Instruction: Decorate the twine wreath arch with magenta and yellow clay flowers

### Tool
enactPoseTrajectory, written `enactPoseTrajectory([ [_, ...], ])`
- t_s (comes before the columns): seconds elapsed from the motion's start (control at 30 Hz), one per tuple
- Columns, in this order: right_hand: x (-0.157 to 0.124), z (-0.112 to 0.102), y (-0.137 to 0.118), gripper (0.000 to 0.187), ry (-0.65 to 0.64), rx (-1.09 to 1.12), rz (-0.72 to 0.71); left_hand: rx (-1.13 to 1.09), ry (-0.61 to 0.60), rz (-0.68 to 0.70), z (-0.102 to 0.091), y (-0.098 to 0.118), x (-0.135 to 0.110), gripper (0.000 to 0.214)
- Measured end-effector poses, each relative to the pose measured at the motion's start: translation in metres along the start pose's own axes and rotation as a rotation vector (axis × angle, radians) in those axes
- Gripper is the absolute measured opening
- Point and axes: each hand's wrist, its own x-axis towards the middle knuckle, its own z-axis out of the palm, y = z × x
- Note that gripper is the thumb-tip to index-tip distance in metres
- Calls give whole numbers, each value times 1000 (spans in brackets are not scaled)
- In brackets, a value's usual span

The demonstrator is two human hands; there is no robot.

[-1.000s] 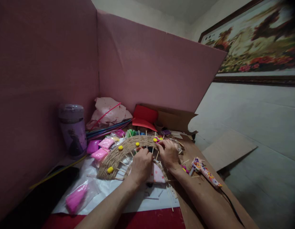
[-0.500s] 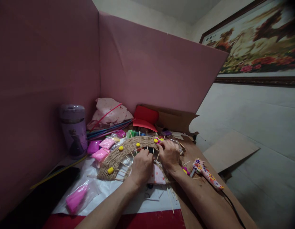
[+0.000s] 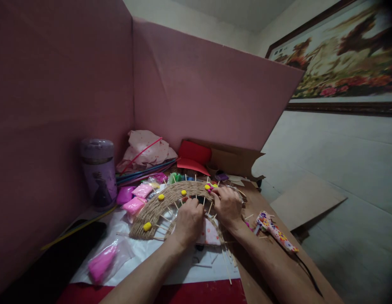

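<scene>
Noticing first a slight shift of the right hand (image 3: 229, 207) to the right since the earlier frame, now uncovering more of the purple-and-yellow piece (image 3: 210, 189); finding hardly any change in the left hand (image 3: 191, 217). Taking next the largest things: seeing a pink panel (image 3: 208, 84) standing behind the woven arch (image 3: 172, 195), and a framed picture (image 3: 335, 59) hanging high, far to the right of the arch. Finding the arch itself lying on the table before the person, with its long curved axis running from left to right. Seeing a purple bottle (image 3: 99, 175) standing behind and to the left of the arch.

Observing the left hand resting at the inner edge of the arch, with fingers curling closely together; not being able to tell what, if anything, they are pinching. Observing the right hand over the right part of the arch, with fingers bending and keeping near each other; not being able to tell whether the tips are touching anything.

Seeing a flower-patterned tool (image 3: 274, 230) lying to the right of the arch, and pink packets (image 3: 134, 204) just beside its left side. Finding the purple-and-yellow piece sitting on the upper right of the arch, just left of and beyond the right fingertips, so lying nearer to the right hand. Seeing smaller yellow pieces (image 3: 147, 226) dotting the arch farther left.
</scene>
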Motion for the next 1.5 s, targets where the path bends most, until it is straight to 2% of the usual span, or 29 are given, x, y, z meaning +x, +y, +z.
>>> enactPoseTrajectory([
  [0.23,-9,-10,0,24,-95,-148,-163,14,-2,-4,1,0,0,14],
  [0.7,-6,-9,3,28,-111,-146,-215,23,18,4,2,0,-1,16],
  [0.93,-5,-12,2,19,-80,-101,-112,18,15,6,3,0,-1,15],
  [1.07,-5,-9,0,17,-108,-104,-129,18,2,-2,2,0,-1,15],
  [1.27,-5,-11,0,19,-66,-69,-98,13,20,9,2,0,0,15],
  [1.37,-5,-14,-2,20,-71,-45,-159,16,15,8,2,0,0,16],
  [1.5,-4,-14,-1,24,-132,-118,-249,10,16,7,2,0,0,15],
])
